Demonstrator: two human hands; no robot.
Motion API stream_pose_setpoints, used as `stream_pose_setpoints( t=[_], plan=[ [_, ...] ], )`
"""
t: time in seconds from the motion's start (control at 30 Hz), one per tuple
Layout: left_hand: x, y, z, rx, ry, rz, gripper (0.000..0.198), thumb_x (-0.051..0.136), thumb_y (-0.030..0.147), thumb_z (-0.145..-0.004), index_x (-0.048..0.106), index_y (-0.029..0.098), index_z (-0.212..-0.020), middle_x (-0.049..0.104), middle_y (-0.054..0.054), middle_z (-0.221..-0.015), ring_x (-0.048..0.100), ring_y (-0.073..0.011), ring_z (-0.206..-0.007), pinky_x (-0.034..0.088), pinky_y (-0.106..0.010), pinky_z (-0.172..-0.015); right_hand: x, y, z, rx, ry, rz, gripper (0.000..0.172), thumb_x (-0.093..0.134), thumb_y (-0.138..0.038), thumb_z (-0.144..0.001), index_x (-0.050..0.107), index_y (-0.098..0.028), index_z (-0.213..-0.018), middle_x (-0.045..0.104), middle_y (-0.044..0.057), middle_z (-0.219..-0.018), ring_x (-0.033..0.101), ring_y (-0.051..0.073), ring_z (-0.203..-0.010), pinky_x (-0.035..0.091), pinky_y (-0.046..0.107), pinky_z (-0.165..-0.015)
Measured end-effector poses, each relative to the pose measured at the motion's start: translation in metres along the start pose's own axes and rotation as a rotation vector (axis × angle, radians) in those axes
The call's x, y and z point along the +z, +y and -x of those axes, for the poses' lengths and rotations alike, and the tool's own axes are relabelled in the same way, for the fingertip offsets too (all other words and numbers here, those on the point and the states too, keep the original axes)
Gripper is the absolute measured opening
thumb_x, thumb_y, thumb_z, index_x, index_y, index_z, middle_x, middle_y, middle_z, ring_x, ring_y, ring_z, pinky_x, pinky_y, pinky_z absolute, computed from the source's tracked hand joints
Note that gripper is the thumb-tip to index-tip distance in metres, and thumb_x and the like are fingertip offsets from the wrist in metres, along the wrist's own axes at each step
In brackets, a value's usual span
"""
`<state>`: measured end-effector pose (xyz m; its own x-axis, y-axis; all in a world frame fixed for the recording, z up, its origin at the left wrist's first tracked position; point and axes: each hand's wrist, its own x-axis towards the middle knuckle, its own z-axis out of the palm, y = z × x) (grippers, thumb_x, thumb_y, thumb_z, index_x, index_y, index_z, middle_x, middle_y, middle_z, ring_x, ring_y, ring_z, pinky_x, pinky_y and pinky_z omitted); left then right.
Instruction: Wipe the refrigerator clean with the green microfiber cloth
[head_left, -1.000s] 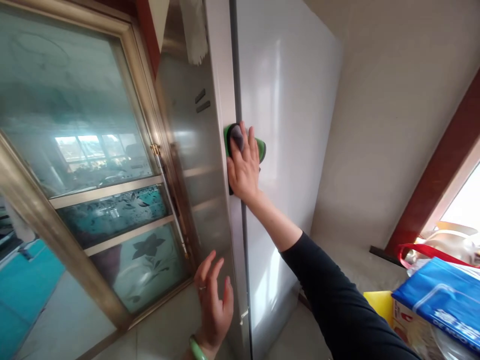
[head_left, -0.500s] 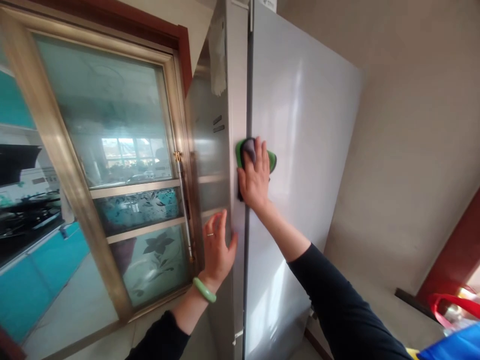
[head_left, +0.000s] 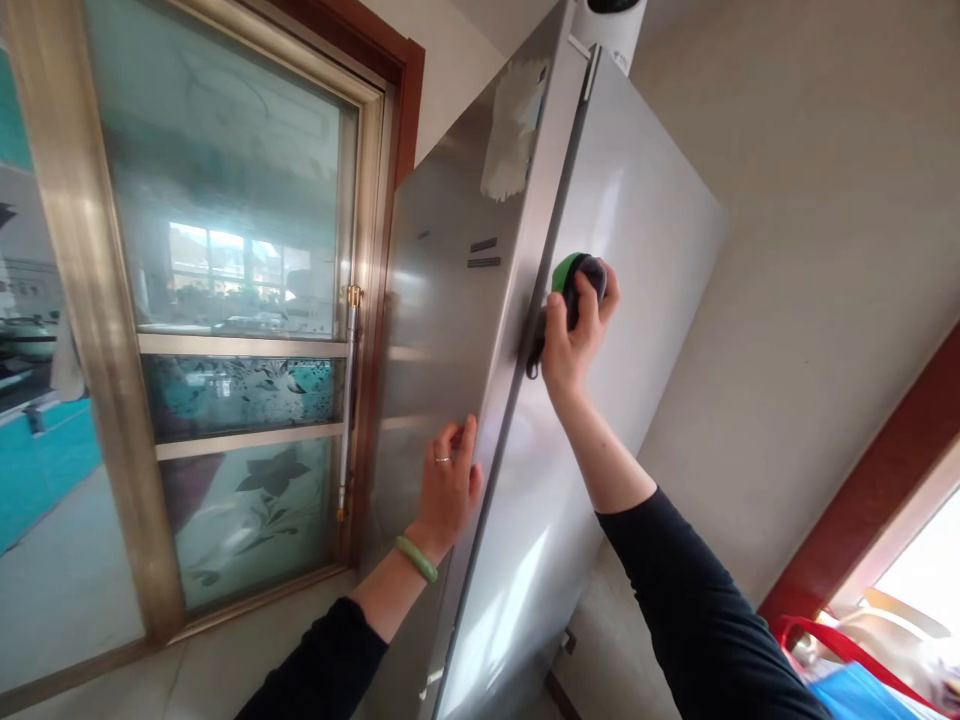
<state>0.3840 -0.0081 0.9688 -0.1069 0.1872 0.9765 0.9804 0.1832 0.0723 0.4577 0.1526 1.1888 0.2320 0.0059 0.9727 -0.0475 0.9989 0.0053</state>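
A tall grey cabinet that looks like a refrigerator [head_left: 637, 230] stands in the middle, its side panel facing right and its front [head_left: 442, 330] facing left. My right hand [head_left: 579, 325] grips a green and dark grey cloth [head_left: 566, 275] against the side panel, close to the dark vertical seam. Lower and to the left, my left hand [head_left: 450, 485], with a ring and a green bangle [head_left: 416, 558], rests at the front's edge with fingers loosely bent and apart, nothing held in it.
A sliding glass door [head_left: 232, 200] with a gold frame fills the left. A white cylindrical object [head_left: 611, 35] sits on top of the cabinet. At the lower right lie a blue item [head_left: 859, 690] and a red strap [head_left: 825, 640].
The view has shifted and tilted. My right hand has closed more around the cloth, which is now bunched up. My left hand's fingers are more bent, beside the front's edge.
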Motion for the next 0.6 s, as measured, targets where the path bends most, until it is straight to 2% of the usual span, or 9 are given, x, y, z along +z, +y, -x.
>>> stream_pose_setpoints(
  t=[0.1, 0.17, 0.23, 0.37, 0.5, 0.6],
  plan=[
    [0.002, 0.000, 0.000, -0.006, 0.003, 0.009, 0.074, 0.053, 0.012, -0.098, 0.030, 0.015, -0.169, 0.054, -0.021, -0.139, 0.060, -0.0266, -0.110, 0.056, -0.045, -0.100, 0.006, 0.004, -0.018, 0.053, -0.056, -0.009, 0.040, 0.041, -0.046, -0.107, 0.070, -0.024, -0.126, 0.046, 0.013, -0.153, 0.052, 0.028, -0.147, 0.046, 0.056, -0.124],
    [0.003, 0.001, -0.001, -0.003, 0.021, 0.005, 0.075, 0.054, 0.010, -0.097, 0.031, 0.015, -0.168, 0.055, -0.020, -0.137, 0.061, -0.0259, -0.108, 0.057, -0.045, -0.099, 0.008, 0.003, -0.024, 0.104, -0.042, -0.009, 0.031, 0.053, -0.045, -0.102, 0.071, -0.022, -0.111, 0.052, 0.012, -0.144, 0.057, 0.027, -0.139, 0.049, 0.053, -0.120],
    [0.004, 0.001, -0.001, 0.002, 0.039, -0.001, 0.076, 0.055, 0.008, -0.096, 0.032, 0.015, -0.168, 0.056, -0.020, -0.135, 0.061, -0.0260, -0.107, 0.057, -0.044, -0.098, 0.008, 0.001, -0.029, 0.163, -0.013, 0.001, 0.024, 0.064, -0.045, -0.095, 0.069, -0.021, -0.098, 0.056, 0.012, -0.135, 0.060, 0.026, -0.130, 0.051, 0.051, -0.117],
    [0.004, 0.001, -0.002, 0.011, 0.042, 0.021, 0.079, 0.054, 0.006, -0.095, 0.029, 0.015, -0.169, 0.056, -0.020, -0.134, 0.062, -0.0272, -0.109, 0.058, -0.045, -0.098, 0.005, -0.003, -0.041, 0.227, -0.022, 0.041, 0.029, 0.069, -0.046, -0.091, 0.060, -0.021, -0.079, 0.057, 0.011, -0.123, 0.061, 0.024, -0.119, 0.054, 0.047, -0.110],
    [0.005, 0.000, -0.001, 0.010, 0.048, 0.048, 0.081, 0.054, 0.008, -0.096, 0.025, 0.017, -0.171, 0.057, -0.019, -0.134, 0.062, -0.0272, -0.109, 0.058, -0.045, -0.098, 0.003, -0.007, -0.050, 0.221, -0.067, 0.123, 0.022, 0.067, -0.036, -0.086, 0.055, -0.022, -0.074, 0.057, 0.009, -0.118, 0.061, 0.021, -0.108, 0.057, 0.043, -0.101],
    [0.007, 0.000, 0.000, 0.005, 0.060, 0.049, 0.081, 0.054, 0.007, -0.096, 0.025, 0.017, -0.171, 0.058, -0.019, -0.134, 0.063, -0.0267, -0.109, 0.058, -0.044, -0.097, -0.001, -0.013, -0.049, 0.118, -0.124, 0.169, 0.007, 0.062, -0.030, -0.087, 0.064, -0.022, -0.086, 0.058, 0.009, -0.119, 0.062, 0.022, -0.110, 0.057, 0.043, -0.099]
  ],
)
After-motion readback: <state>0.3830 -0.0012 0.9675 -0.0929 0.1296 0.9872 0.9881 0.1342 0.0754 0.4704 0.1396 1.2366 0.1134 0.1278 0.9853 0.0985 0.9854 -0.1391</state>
